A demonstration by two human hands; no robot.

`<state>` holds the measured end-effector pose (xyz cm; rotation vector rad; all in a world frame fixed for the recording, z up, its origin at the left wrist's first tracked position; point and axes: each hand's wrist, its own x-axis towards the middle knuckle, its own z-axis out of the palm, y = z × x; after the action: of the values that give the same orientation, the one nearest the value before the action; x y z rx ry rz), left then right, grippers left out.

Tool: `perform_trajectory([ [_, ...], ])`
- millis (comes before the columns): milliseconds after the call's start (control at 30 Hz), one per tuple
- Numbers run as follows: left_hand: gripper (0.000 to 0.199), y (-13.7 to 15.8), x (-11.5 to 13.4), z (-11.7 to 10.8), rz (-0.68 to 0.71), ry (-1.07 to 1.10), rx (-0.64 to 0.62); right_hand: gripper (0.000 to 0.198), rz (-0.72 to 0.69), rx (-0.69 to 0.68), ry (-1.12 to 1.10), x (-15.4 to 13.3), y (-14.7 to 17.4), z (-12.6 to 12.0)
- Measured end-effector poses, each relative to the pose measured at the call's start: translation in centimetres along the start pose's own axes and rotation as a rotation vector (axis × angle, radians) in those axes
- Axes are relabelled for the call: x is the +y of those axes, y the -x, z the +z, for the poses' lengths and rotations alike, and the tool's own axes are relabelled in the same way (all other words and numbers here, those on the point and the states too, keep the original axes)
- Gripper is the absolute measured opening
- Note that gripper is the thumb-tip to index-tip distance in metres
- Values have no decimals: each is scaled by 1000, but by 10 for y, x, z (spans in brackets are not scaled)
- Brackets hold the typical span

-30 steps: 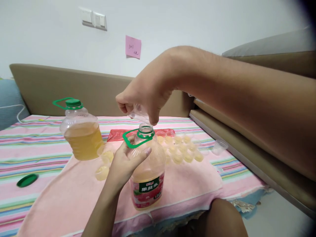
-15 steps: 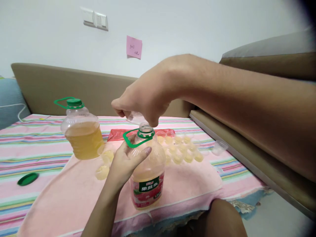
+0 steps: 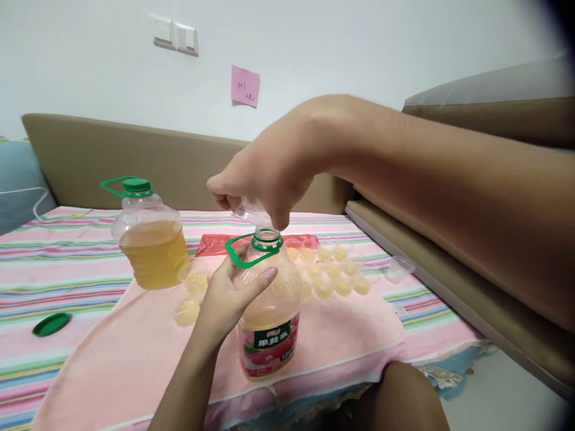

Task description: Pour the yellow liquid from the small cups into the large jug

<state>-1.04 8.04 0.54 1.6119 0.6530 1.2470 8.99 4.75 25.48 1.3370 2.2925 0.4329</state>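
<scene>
My left hand (image 3: 233, 290) is wrapped round the upper side of a large clear juice bottle (image 3: 269, 341) with a red and green label. The bottle stands upright and uncapped on a pink cloth, pale yellow liquid in its lower part. A green carry handle (image 3: 236, 254) circles its neck. Just above the mouth, my right hand (image 3: 265, 185) grips a clear plastic cup (image 3: 251, 211), tipped over the opening and partly hidden by the fingers. Whether liquid is flowing from it I cannot make out.
A second bottle (image 3: 155, 251), green-capped and holding yellow liquid, stands at the left. Several small cups (image 3: 341, 286) of yellow liquid are grouped at right, others (image 3: 186, 312) at left. A loose green cap (image 3: 51, 324), an overturned-looking clear cup (image 3: 399, 269) and red plastic (image 3: 213, 245) lie about.
Almost nothing differs. My right hand and the cup have shifted very slightly; my left hand stays on the bottle.
</scene>
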Motion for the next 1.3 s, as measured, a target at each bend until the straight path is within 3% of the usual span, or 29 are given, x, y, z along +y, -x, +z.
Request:
perform_trajectory([
  [200, 63, 0, 0, 1, -9, -8, 0, 77, -29, -51, -63, 22, -5, 3],
  [400, 61, 0, 4, 3, -12, 14, -4, 73, -55, -63, -356, 47, -10, 17],
  [567, 58, 0, 4, 3, 4, 45, -31, 66, -158, -34, -677, 66, -4, 36],
  [700, 58, 1, 5, 2, 10, 29, -26, 61, -184, 5, -834, 73, 7, 51],
  [900, 56, 2, 6, 3, 3, -5, -16, 62, -153, 50, -848, 78, 17, 70],
  [1067, 57, 1, 6, 4, 6, -23, -1, 58, -277, 57, -1110, 86, 19, 87],
  [1167, 57, 1, 7, 5, 7, -9, -2, 60, -288, 40, -1090, 88, 19, 84],
  [1300, 57, 0, 7, 6, 19, -12, -14, 62, -232, -14, -884, 83, 15, 63],
])
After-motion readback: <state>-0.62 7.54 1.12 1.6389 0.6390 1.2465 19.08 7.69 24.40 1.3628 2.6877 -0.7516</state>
